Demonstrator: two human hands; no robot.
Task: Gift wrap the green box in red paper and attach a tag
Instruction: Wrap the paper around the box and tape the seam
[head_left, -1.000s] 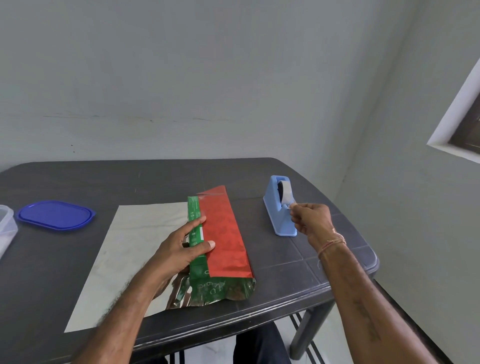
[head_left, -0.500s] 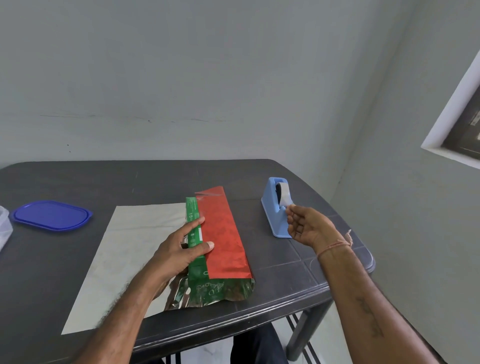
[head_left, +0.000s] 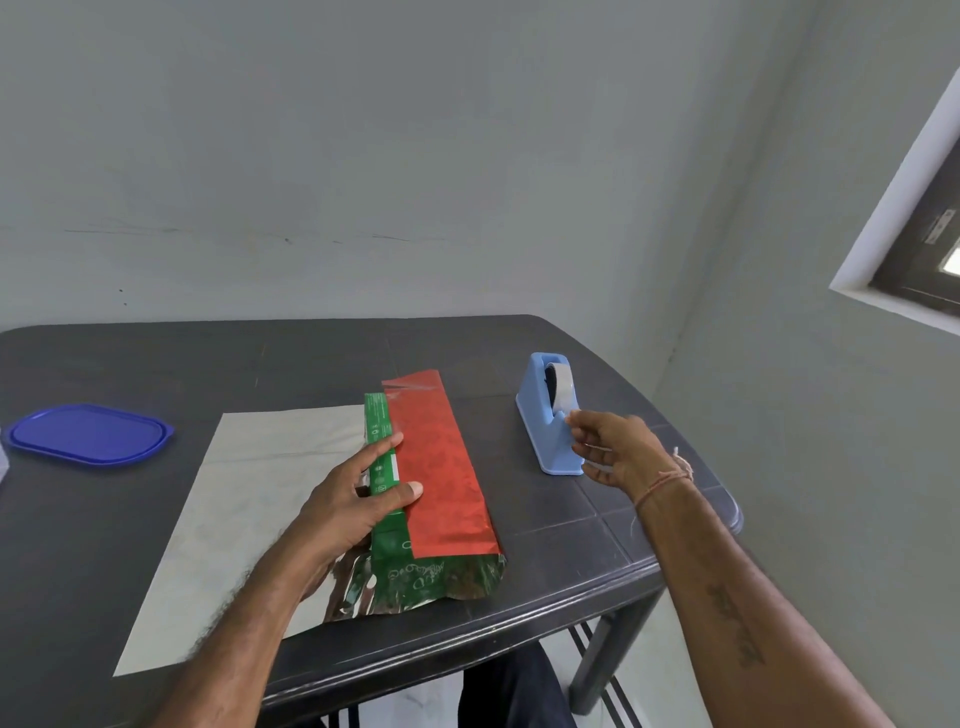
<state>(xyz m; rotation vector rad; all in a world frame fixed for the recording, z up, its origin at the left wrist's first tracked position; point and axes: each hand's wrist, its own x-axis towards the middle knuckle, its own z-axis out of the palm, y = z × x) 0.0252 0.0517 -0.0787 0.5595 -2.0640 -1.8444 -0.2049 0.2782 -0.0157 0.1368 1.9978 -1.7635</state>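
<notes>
**Grey room, dark bench, box half wrapped**

Grey walls close in a corner, with a window high on the right. On my feed the dark bench fills the lower half.

The box lies near the front edge of the bench, long side pointing away from the person. It sits on the paper. A red flap is folded over the box's right part, and a green strip shows bare along the left. The rest of the sheet lies spread to the left with its pale side up. At the near end the paper sticks out past the box, crumpled and shiny.

The left hand rests on top of the box. Its thumb lies straight at the flap's edge, its forefinger is stretched along the green strip, and it presses down rather than grasping.

The right hand is raised just beside the blue tape dispenser, which stands to the right of the box. Its fingers are half curled, and the forefinger tip is close to the tape roll. I cannot tell whether it pinches a bit of tape. A thread band circles that wrist.

A blue lid lies flat on the far left of the bench, well apart from the box.
</notes>
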